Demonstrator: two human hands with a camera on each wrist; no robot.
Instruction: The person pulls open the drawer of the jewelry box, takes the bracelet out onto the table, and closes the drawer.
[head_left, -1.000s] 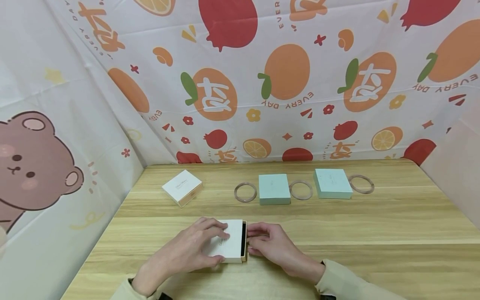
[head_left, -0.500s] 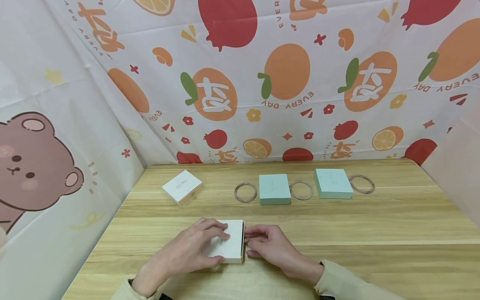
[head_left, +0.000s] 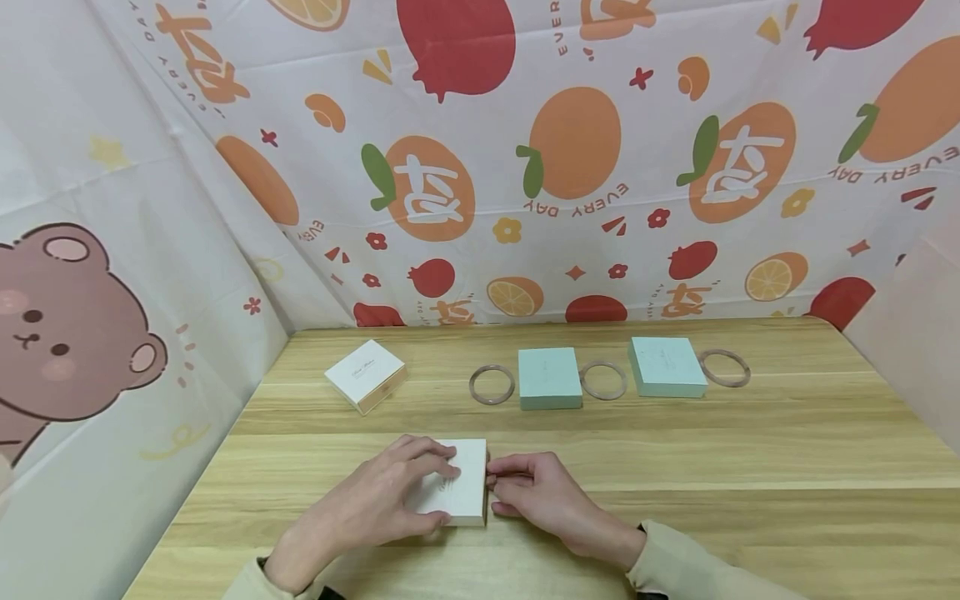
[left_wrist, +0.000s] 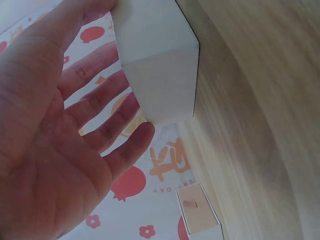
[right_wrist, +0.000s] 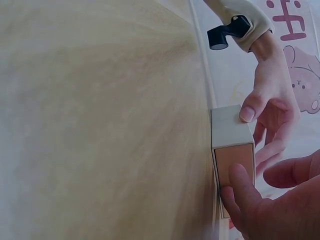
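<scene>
A white drawer-style gift box (head_left: 471,483) with faint lettering lies flat on the table in the head view. My left hand (head_left: 375,496) holds its outer sleeve, fingertips on the lid and thumb along the near side; the left wrist view shows the sleeve's plain white sides. At the box's right end is my right hand (head_left: 543,496). In the right wrist view its fingertips press the tan end of the inner drawer (right_wrist: 232,155), which sits flush with the sleeve. The inside of the box is hidden.
Farther back on the wooden table (head_left: 787,450) stand another white box (head_left: 365,371) and two mint-green boxes, one central (head_left: 549,372) and one farther right (head_left: 666,362). Three translucent bangles, a left one (head_left: 492,402), a middle one (head_left: 603,397) and a right one (head_left: 727,385), lie beside them.
The inner drawer has slid left into the sleeve, closing the dark gap at its right end. My right hand has followed it slightly left, while my left hand has stayed put.
</scene>
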